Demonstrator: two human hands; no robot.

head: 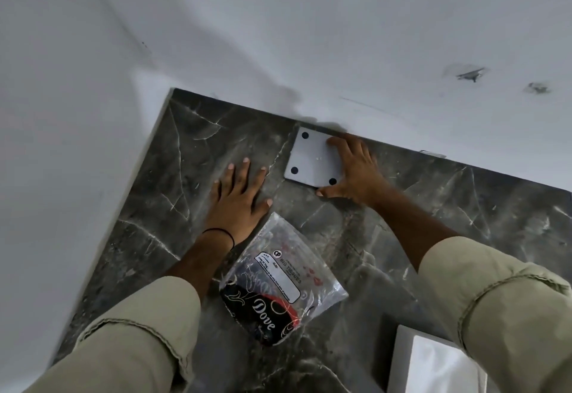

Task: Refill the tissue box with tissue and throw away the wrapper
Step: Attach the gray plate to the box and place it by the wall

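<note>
A white square panel (309, 157) with black round feet at its corners lies flat on the dark marble counter (483, 207), against the wall. My right hand (356, 169) grips its right side, fingers over the far edge and thumb at the near corner. My left hand (238, 194) rests flat on the counter to the panel's left, fingers spread, holding nothing. A clear plastic tissue wrapper (278, 284) with a black and red "Dove" label lies flattened between my forearms. At the bottom right stands the white tissue box (399, 358), open side up, with white tissue (439, 368) showing inside; my right sleeve hides part of it.
A white wall (278, 36) runs along the counter's far edge and another borders its left edge, forming a corner at the upper left. The wall has dark scuff marks at the upper right. No bin is in view.
</note>
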